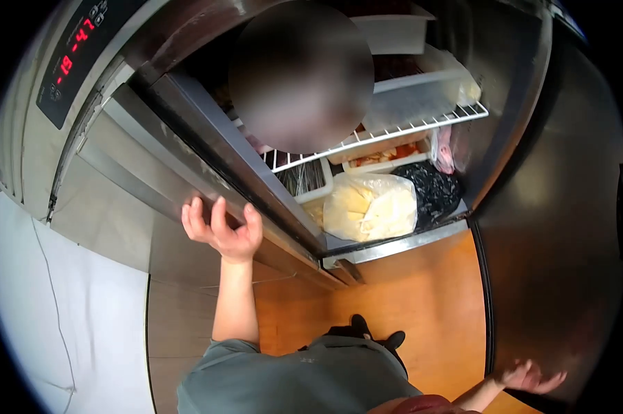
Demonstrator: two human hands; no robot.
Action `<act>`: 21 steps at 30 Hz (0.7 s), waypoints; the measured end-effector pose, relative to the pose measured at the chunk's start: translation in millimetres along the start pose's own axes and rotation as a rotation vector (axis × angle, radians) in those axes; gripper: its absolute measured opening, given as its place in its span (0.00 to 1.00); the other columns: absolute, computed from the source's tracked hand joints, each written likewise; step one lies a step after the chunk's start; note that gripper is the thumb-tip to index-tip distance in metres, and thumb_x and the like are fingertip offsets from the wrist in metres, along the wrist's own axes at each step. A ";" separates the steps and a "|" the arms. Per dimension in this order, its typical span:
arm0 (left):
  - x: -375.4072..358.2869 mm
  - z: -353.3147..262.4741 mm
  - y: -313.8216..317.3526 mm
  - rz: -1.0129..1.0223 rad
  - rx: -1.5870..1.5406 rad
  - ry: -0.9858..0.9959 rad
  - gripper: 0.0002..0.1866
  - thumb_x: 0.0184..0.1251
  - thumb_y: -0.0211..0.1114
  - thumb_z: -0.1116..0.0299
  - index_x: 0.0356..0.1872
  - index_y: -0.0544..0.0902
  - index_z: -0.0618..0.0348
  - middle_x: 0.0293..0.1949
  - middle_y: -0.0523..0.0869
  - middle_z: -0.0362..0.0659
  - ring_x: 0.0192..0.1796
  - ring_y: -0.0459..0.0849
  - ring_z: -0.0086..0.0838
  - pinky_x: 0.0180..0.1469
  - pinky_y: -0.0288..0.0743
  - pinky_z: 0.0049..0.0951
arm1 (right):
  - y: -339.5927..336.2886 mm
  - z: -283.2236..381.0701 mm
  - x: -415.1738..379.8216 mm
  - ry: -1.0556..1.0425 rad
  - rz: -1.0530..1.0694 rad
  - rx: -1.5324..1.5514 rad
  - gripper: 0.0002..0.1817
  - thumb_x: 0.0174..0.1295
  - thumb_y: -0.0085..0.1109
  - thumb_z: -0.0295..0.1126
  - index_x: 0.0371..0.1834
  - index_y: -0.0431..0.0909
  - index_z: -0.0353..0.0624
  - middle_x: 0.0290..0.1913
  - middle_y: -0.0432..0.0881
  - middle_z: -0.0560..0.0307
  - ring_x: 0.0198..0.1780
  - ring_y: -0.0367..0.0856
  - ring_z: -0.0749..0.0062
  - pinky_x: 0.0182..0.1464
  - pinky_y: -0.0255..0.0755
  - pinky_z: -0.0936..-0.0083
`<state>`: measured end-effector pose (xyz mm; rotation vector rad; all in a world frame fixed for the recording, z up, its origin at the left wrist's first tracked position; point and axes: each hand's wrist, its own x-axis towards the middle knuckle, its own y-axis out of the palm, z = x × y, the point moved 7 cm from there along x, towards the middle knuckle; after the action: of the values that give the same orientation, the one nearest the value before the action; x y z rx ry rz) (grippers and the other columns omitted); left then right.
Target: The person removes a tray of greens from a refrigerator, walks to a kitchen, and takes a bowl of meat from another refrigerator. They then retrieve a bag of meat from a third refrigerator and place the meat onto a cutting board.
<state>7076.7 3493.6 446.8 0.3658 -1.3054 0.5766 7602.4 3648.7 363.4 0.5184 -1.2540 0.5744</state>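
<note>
My left hand (225,231) is raised in front of the steel front of the closed refrigerator door (135,176), fingers apart and slightly curled, with nothing in them. At the lower right, my right hand (529,378) is spread beside the dark open door (553,228), overlapping its lower part in this view. Between the doors is the open compartment. On its floor lie a clear bag of pale yellow pieces (370,207) and a black plastic bag (432,193). A white tub (387,162) with reddish food stands behind them.
A white wire shelf (422,126) crosses the compartment and carries a translucent bin (411,100). Another white bin (397,34) sits higher up. A round blur hides part of the interior. A display (73,55) glows red at upper left. Orange flooring (422,290) lies below.
</note>
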 end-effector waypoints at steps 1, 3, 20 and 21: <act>-2.6 2.4 -1.7 0.006 0.002 0.002 0.24 0.55 0.65 0.60 0.52 0.72 0.58 0.62 0.64 0.57 0.65 0.57 0.53 0.65 0.52 0.54 | 28.6 15.0 3.7 0.024 0.073 0.013 0.34 0.65 0.54 0.42 0.67 0.54 0.34 0.66 0.60 0.44 0.65 0.63 0.59 0.67 0.55 0.64; -3.4 9.0 1.2 -0.024 -0.010 0.013 0.23 0.57 0.65 0.60 0.51 0.72 0.57 0.61 0.65 0.56 0.64 0.59 0.53 0.64 0.54 0.53 | 80.0 39.2 10.8 0.094 0.152 0.086 0.30 0.67 0.52 0.37 0.66 0.55 0.34 0.66 0.61 0.44 0.66 0.61 0.57 0.68 0.54 0.63; -11.9 15.6 1.9 -0.011 0.007 -0.007 0.16 0.62 0.62 0.62 0.49 0.72 0.51 0.62 0.62 0.51 0.66 0.55 0.50 0.61 0.58 0.53 | 337.8 184.6 11.7 -0.074 0.620 0.614 0.23 0.48 0.65 0.29 0.48 0.71 0.35 0.53 0.73 0.43 0.54 0.70 0.48 0.58 0.63 0.59; -10.7 14.9 2.3 -0.003 0.030 -0.003 0.18 0.61 0.63 0.61 0.51 0.71 0.50 0.62 0.63 0.52 0.65 0.57 0.50 0.62 0.58 0.54 | 342.4 183.0 11.4 -0.082 0.626 0.606 0.23 0.48 0.65 0.29 0.48 0.71 0.35 0.52 0.73 0.43 0.54 0.70 0.48 0.57 0.63 0.59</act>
<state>7061.9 3485.1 439.8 0.3934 -1.2997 0.5938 7247.1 3788.3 434.7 0.6494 -1.3113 1.5001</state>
